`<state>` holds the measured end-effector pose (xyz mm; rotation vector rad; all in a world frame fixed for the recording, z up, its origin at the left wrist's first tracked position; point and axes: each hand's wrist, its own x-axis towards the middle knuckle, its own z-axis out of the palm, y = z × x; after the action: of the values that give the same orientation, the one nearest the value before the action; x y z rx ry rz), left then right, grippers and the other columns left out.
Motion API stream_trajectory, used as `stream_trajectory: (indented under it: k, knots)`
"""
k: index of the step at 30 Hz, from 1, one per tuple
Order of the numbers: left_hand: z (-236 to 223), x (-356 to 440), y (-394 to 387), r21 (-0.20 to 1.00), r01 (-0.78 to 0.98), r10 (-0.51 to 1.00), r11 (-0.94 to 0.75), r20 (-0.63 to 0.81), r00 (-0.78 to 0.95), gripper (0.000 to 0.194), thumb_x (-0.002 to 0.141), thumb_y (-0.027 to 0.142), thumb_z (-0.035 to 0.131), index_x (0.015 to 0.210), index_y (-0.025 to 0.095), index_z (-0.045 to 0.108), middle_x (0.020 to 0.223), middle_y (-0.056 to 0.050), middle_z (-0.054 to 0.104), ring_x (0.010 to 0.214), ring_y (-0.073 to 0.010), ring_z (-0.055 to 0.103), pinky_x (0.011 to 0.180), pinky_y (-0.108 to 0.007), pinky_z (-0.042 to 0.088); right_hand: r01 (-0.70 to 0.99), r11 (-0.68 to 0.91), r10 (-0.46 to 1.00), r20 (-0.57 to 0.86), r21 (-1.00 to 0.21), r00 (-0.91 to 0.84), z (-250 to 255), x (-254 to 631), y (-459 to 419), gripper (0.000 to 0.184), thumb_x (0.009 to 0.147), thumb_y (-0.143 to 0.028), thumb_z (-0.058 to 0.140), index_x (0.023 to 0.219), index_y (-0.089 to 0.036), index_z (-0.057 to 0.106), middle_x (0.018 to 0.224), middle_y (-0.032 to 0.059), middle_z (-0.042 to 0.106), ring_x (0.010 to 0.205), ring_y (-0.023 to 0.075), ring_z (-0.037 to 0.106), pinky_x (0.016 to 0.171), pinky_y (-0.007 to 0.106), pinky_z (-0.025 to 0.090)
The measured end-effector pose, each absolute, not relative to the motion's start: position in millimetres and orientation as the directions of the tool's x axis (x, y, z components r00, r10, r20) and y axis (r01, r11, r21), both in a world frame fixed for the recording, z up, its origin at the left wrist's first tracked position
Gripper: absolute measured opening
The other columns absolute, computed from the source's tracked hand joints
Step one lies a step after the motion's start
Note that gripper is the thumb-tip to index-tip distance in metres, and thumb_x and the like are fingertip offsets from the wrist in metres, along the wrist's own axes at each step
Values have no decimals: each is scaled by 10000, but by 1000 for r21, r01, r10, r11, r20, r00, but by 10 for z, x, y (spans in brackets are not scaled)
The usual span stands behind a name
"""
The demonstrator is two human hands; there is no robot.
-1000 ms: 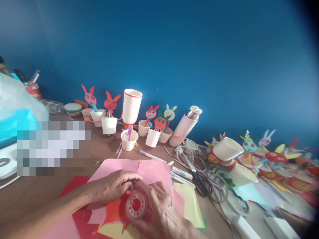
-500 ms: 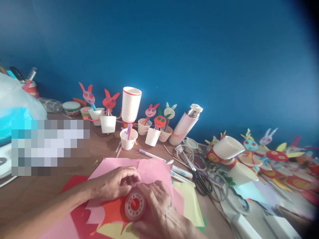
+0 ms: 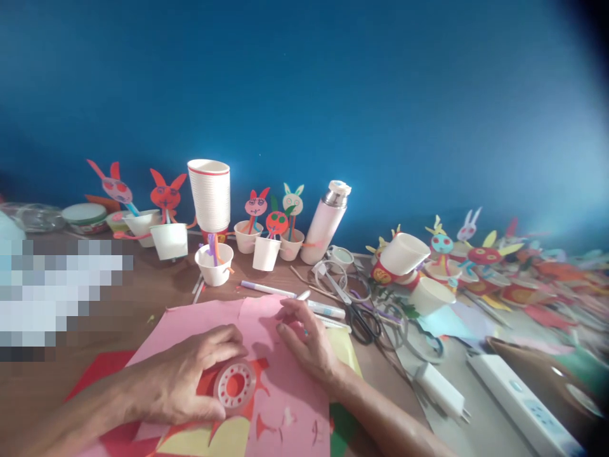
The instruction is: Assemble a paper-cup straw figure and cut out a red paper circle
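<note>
In the head view, the landmark is the pale holed ring, which lies over orange and pink paper, its holed face turned up toward the camera. The left hand is the nearer one: it reaches in from the ring's left, fingers bent by the far edge and thumb at the near-left edge. It appears to grasp the ring, though how firmly cannot be told. The ring is round, so no long axis stands out.

The right hand is apart from the ring, to its right and a little beyond, raised above the pink paper with fingers loosely curled and nothing visible in them. Yellow paper lies on the ring's near side; a marker and a cup of bent strips are beyond it, and scissors lie beyond it to the right.
</note>
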<state>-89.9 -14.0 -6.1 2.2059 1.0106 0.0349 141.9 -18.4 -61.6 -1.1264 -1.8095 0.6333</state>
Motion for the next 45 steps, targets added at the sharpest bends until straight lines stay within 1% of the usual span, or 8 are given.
stream_trajectory:
  k: [9, 14, 20, 26, 29, 35, 39, 45]
  knots:
    - [-125, -873, -120, 621, 630, 670, -466, -217, 710, 466, 587, 167, 679, 1048, 217, 635, 1129, -72, 543, 1029, -283, 541, 879, -375, 443, 477, 470, 882, 415, -743, -222, -596, 1386, -195, 263, 826, -191, 512, 1089, -196, 504, 846, 14, 638, 772, 157, 586, 750, 296, 426]
    - [9, -885, -97, 648, 602, 615, -467, -251, 748, 427, 641, 233, 665, 1066, 225, 625, 1137, -70, 551, 1046, -274, 540, 878, -346, 444, 542, 481, 876, 411, -690, -254, -638, 1384, -193, 264, 817, -166, 534, 1077, -204, 510, 835, -4, 659, 769, 159, 597, 755, 301, 405]
    - [81, -891, -97, 635, 611, 626, -472, -247, 740, 377, 654, 254, 653, 1030, 245, 637, 1055, -49, 598, 986, -261, 574, 837, -328, 465, 583, 479, 876, 397, -656, -274, -651, 1375, -195, 293, 805, -136, 545, 1086, -215, 510, 859, -11, 670, 791, 164, 601, 764, 312, 395]
    - [47, -908, -77, 678, 568, 604, -467, -224, 765, 417, 703, 305, 652, 1115, 267, 604, 1096, -48, 591, 1006, -250, 564, 858, -328, 454, 562, 516, 855, 429, -646, -292, -577, 1395, -220, 266, 817, -185, 552, 1081, -203, 520, 891, 17, 664, 825, 178, 595, 784, 322, 396]
    - [53, -906, -72, 689, 560, 597, -461, -226, 770, 420, 710, 302, 653, 1126, 290, 597, 1098, -42, 583, 1020, -250, 554, 875, -336, 444, 547, 608, 794, 434, -576, -426, -506, 1433, -244, 259, 805, -266, 599, 1049, -194, 548, 929, 41, 635, 869, 193, 562, 826, 339, 380]
    - [102, -886, -80, 670, 575, 601, -469, -234, 764, 367, 696, 257, 647, 1062, 246, 623, 997, -37, 582, 921, -226, 571, 810, -296, 449, 552, 767, 640, 335, -327, -692, -502, 1459, -234, 363, 764, -484, 655, 972, -195, 586, 984, 40, 606, 862, 197, 513, 783, 349, 344]
    - [83, -904, -85, 638, 583, 618, -502, -208, 759, 355, 699, 269, 626, 1053, 239, 629, 990, -40, 607, 896, -234, 585, 750, -271, 457, 545, 805, 594, 333, -235, -733, -527, 1443, -218, 326, 766, -505, 648, 893, -211, 590, 1013, 25, 609, 851, 187, 507, 743, 347, 323]
    - [-60, -924, -92, 551, 655, 682, -517, -198, 705, 275, 644, 246, 646, 917, 233, 666, 977, -44, 637, 906, -262, 596, 695, -269, 468, 541, 818, 572, 363, -194, -735, -519, 1431, -218, 317, 769, -507, 644, 848, -206, 586, 967, 28, 613, 809, 176, 508, 710, 336, 320]
